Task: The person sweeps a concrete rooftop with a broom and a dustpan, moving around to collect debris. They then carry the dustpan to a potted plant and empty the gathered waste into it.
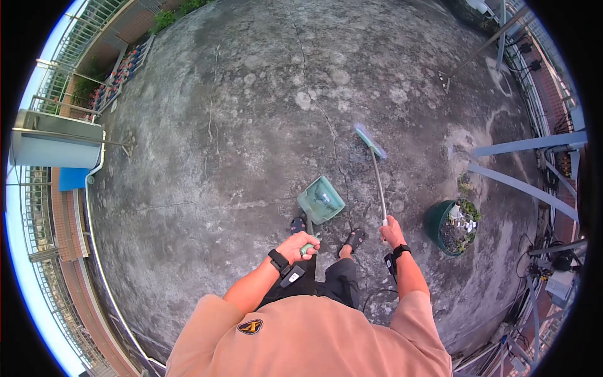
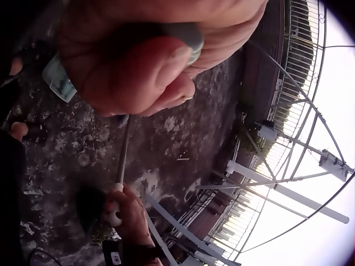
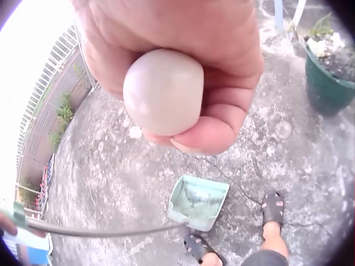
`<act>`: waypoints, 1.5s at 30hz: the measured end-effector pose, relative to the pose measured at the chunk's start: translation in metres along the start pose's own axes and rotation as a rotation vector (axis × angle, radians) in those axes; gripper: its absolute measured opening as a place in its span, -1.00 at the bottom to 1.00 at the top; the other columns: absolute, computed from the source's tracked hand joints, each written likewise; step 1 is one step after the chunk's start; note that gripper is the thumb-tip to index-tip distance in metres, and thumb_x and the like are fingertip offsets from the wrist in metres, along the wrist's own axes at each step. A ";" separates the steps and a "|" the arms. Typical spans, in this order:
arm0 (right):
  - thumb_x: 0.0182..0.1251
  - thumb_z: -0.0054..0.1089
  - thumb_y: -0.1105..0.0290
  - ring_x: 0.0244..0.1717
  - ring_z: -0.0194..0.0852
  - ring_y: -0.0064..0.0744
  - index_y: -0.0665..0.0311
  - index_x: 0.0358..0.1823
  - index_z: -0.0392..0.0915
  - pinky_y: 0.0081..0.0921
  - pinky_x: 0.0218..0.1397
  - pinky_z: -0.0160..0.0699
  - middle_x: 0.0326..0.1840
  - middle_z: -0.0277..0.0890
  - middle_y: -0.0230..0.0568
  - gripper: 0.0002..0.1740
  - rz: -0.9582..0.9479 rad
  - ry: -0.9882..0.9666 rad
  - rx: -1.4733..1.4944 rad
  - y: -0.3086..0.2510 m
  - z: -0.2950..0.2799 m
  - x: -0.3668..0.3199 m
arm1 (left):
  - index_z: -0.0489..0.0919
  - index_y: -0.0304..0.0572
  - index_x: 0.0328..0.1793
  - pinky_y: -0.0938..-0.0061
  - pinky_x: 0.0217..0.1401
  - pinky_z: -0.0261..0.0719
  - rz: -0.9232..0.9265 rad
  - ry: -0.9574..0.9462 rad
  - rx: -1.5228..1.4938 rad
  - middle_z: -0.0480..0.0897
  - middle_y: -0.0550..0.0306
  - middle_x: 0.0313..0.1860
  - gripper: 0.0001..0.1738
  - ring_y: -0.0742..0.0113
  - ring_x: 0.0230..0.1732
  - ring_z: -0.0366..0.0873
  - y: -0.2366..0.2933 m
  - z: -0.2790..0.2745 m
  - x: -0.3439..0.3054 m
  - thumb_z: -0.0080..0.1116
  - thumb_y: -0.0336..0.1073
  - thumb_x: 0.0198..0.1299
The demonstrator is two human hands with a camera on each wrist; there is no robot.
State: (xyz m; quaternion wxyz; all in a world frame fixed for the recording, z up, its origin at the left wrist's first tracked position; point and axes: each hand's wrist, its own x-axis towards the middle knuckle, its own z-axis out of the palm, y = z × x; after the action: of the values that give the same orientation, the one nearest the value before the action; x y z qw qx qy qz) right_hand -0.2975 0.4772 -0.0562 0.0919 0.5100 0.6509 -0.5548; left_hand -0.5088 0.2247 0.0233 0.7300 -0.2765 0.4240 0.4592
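My left hand (image 1: pixel 296 247) grips the green end of a long-handled dustpan (image 1: pixel 306 205). The light green pan sits low in front of my feet, with some dark debris inside it in the right wrist view. Around the upper handle of a broom (image 1: pixel 379 179) curl the fingers of my right hand (image 1: pixel 394 232). Its pale blue head (image 1: pixel 370 141) is out ahead on the concrete, beyond the dustpan and to the right. The handle's rounded white end (image 3: pixel 163 91) pokes out of the fist in the right wrist view.
The cracked, stained concrete floor (image 1: pixel 251 144) spreads all around. A green pot (image 1: pixel 436 221) with plants stands to my right, close to grey metal struts (image 1: pixel 527 143). At the left is a metal box (image 1: pixel 56 141) by the railing. My sandalled feet (image 1: pixel 353 240) are just behind the dustpan.
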 end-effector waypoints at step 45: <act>0.08 -0.03 0.45 -0.62 0.44 -0.34 0.39 -0.21 0.27 -0.45 -0.62 0.44 -0.50 0.42 -0.11 -0.75 0.554 -0.521 -0.301 0.026 -0.021 -0.162 | 0.35 -0.32 -0.44 0.66 -0.80 0.28 -0.004 -0.167 -0.219 0.45 0.10 -0.54 -0.85 0.53 -0.74 0.33 0.006 -0.034 0.012 -0.07 -0.39 0.14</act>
State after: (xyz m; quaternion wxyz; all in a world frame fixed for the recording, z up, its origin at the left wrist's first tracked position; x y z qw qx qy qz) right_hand -0.1931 0.3993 0.0458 0.4732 0.4892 0.5180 -0.5181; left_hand -0.5241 0.2052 -0.0034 0.7291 -0.3163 0.3086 0.5226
